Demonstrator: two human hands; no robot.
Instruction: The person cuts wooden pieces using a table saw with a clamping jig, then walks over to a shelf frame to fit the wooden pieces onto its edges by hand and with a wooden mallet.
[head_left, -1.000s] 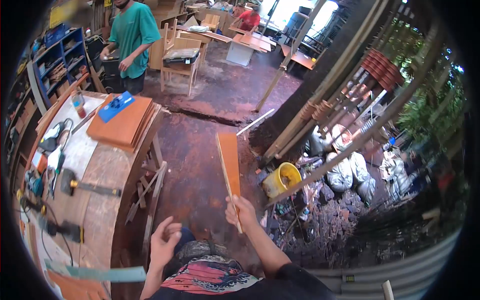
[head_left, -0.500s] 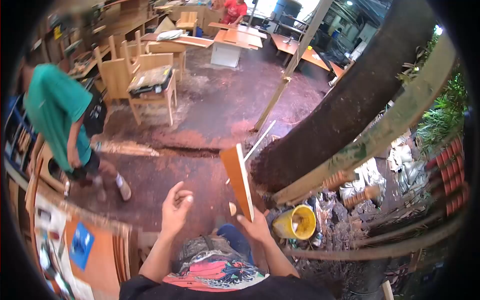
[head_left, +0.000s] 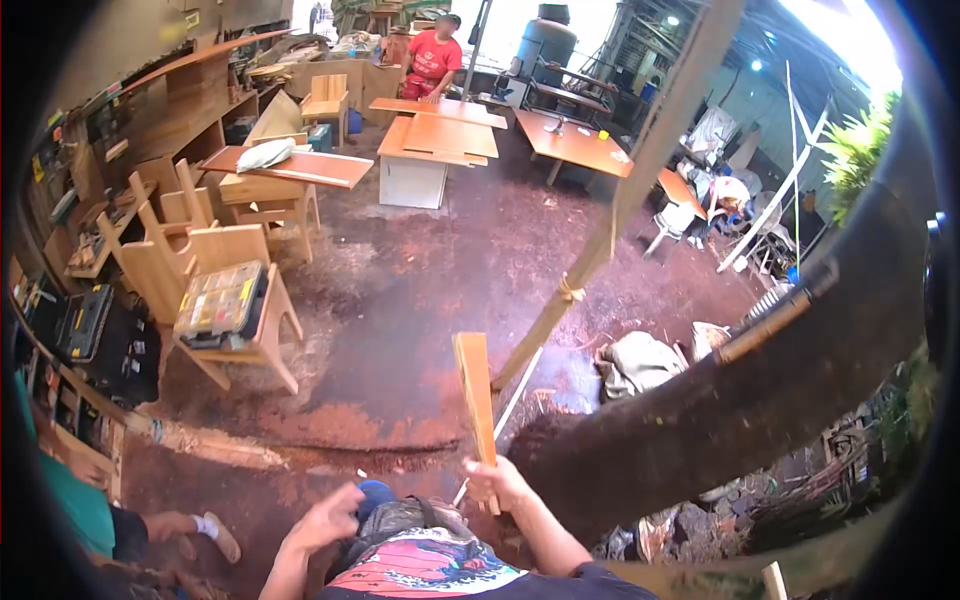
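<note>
Furniture stood across a worn reddish floor, scored by a dark groove in its nearer part. A wooden chair bore a clear-lidded organizer case on its seat, while a wooden bench behind it carried a reddish-brown board topped with a white bundle. Farther back, orange-brown panels lay overlapping atop a white base, and a small yellow item sat on an orange-brown bench.

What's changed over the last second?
The view has advanced toward the chair bearing the organizer case; the yellow bucket no longer shows. The person in green went from upper left to the lower-left edge. The right hand still grips the tapered board; the left hand holds nothing visible.
</note>
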